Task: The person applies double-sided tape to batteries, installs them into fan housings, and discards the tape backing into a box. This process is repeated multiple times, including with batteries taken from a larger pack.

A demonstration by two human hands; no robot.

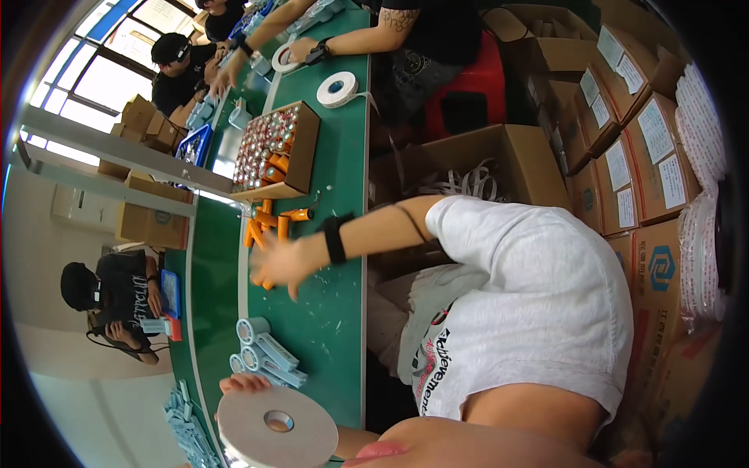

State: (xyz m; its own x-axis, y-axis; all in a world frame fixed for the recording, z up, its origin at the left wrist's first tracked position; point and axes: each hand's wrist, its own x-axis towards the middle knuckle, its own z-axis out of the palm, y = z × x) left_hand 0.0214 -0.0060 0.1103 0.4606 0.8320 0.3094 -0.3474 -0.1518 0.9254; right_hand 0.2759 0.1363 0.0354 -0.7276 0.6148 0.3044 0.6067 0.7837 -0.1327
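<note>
My left hand (246, 382) grips the upper edge of a large, flat roll of white tape (300, 437) at the bottom of the view. Its fingertips show over the rim, and the roll covers the rest of the hand. My right hand (289, 260), with a black band at the wrist, reaches over loose orange cylindrical battery cells (282, 228) on the green table. Its fingers look spread, though motion blurs them, and its thumb stands apart. Between my hands lie several pale blue cylindrical cells (269, 355), some on end and some on their sides.
An open cardboard box (300, 152) packed with orange cells stands beyond my right hand. Another tape roll (339, 90) lies past it. A carton (515, 160) with pale strips stands beside the table edge. Co-workers sit around, one on a red stool (476, 93). Stacked cartons (647, 156) line the right.
</note>
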